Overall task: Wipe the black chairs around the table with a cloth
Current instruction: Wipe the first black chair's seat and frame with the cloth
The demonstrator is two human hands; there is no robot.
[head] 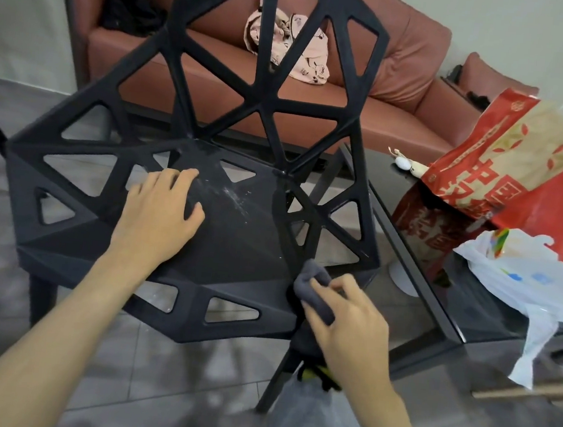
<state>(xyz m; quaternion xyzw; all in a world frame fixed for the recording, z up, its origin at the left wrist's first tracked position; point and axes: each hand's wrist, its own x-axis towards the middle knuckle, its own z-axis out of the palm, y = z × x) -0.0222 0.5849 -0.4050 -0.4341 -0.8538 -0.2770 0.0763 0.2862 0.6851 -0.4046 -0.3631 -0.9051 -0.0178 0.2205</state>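
Observation:
A black chair (pixel 236 243) with triangular cut-outs fills the middle of the view, its seat facing me and its back rising toward the sofa. White dusty streaks mark the seat centre. My left hand (pixel 159 215) lies flat on the left part of the seat, fingers spread. My right hand (pixel 348 323) grips a bunched grey cloth (pixel 314 285) against the seat's front right edge, above the chair's front leg.
A dark glass table (pixel 415 271) stands right of the chair, carrying red paper bags (pixel 517 174) and a white plastic bag (pixel 534 282). Behind is a reddish-brown sofa (pixel 387 96) with a pink garment (pixel 299 46). Grey tiled floor lies below.

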